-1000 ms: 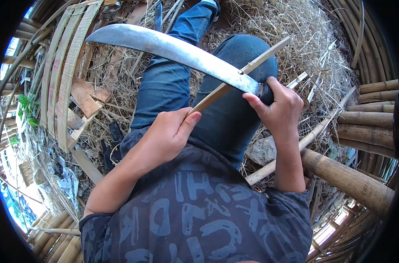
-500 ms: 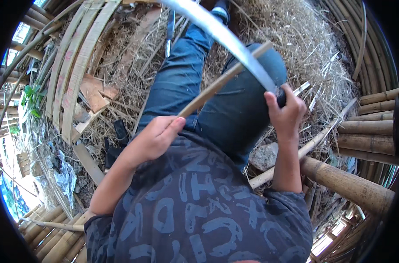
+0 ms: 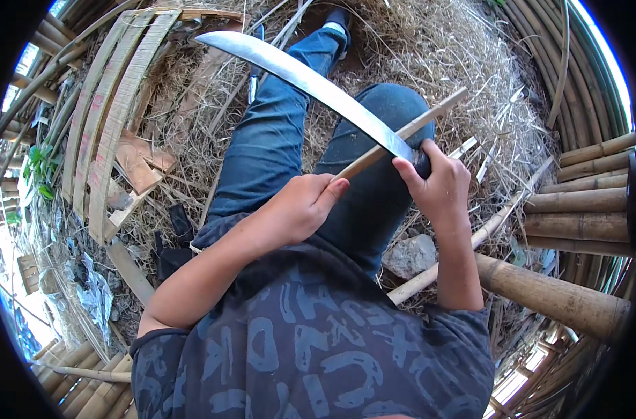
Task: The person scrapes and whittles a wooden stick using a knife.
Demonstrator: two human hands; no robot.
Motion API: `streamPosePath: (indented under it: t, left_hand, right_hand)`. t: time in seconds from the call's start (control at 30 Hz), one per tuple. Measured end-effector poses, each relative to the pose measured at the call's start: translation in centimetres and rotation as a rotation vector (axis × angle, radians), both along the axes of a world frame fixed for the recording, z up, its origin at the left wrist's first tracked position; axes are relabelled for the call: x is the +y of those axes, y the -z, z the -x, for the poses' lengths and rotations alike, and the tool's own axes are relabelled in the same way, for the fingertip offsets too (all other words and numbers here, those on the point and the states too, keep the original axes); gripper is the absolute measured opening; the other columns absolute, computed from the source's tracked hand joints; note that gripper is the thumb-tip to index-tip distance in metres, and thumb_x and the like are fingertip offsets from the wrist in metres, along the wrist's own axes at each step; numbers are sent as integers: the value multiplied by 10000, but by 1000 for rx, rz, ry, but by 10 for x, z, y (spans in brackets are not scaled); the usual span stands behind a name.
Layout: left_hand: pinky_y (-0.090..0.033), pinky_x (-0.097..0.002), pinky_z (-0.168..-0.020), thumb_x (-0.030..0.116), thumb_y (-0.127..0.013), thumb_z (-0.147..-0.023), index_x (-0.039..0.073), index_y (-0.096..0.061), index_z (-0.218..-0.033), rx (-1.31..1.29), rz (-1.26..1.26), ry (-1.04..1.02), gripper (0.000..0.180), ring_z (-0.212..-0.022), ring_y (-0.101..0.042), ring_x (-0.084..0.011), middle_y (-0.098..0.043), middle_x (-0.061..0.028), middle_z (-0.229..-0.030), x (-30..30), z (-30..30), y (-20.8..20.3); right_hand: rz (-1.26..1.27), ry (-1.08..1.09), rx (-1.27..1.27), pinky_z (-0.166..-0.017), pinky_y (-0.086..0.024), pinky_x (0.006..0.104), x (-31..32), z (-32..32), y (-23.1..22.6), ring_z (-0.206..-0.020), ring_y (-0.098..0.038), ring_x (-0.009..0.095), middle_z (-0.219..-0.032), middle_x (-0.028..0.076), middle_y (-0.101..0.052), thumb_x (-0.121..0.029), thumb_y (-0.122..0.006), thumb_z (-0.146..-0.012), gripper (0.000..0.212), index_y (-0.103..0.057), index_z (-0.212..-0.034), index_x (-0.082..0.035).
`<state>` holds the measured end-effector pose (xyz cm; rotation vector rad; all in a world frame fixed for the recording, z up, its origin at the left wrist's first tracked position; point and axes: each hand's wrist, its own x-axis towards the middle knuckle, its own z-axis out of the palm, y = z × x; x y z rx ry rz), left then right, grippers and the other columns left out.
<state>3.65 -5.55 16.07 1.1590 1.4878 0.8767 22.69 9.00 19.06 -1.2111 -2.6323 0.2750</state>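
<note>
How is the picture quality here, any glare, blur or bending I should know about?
Head view: hard sunlight puts a bright sheen on the curved blade; both hands, left and right, and the thin stick are sharp, without motion blur; bamboo poles bow toward the black round fisheye rim; the lower left edge is blown out.

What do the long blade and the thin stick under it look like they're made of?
The long curved blade, gripped by the right hand, looks like bare metal, probably steel: grey, smooth, with a bright sheen. The thin stick, held by the left hand, looks like split bamboo or pale wood: tan, matte, straight-edged. Its grain is too fine to settle which.
</note>
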Motion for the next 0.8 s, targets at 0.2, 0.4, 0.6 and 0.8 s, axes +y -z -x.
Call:
streamPosePath:
  t: [0.2,0.4,0.6,0.8]
  left_hand:
    - [-346,-311,-534,317,-404,-1043,-3,-477,-784,33,-1,-4,418,-602,-355,-97,-404,-6,-615,-16,13,-8]
    - [-383,-328,-573,285,-422,-1035,-35,-507,-824,-34,197,-24,392,-612,-367,-123,-421,-55,-613,-72,36,-9]
    - [-360,-309,-548,282,-426,-1031,-2,-487,-789,32,270,27,378,-603,-357,-112,-418,-19,-611,-96,62,-10]
    - [-305,-255,-507,281,-406,-1036,64,-438,-732,-156,404,-105,375,-576,-334,-62,-386,59,-629,-140,82,-9]
  right_hand:
    - [-65,24,20,-570,-507,426,-1,0,4,-630,-663,351,-620,165,-627,-687,-601,-786,657,-649,-881,-39]
    - [-85,107,35,-605,-509,444,-4,-8,9,-666,-666,371,-674,190,-652,-646,-615,-799,649,-677,-991,-29]
    - [-82,153,60,-611,-512,448,-3,-2,11,-682,-668,379,-692,202,-658,-632,-628,-798,620,-682,-975,-40]
    - [-148,159,165,-611,-502,442,-6,-14,22,-674,-657,385,-675,201,-644,-599,-645,-800,582,-673,-950,-36]
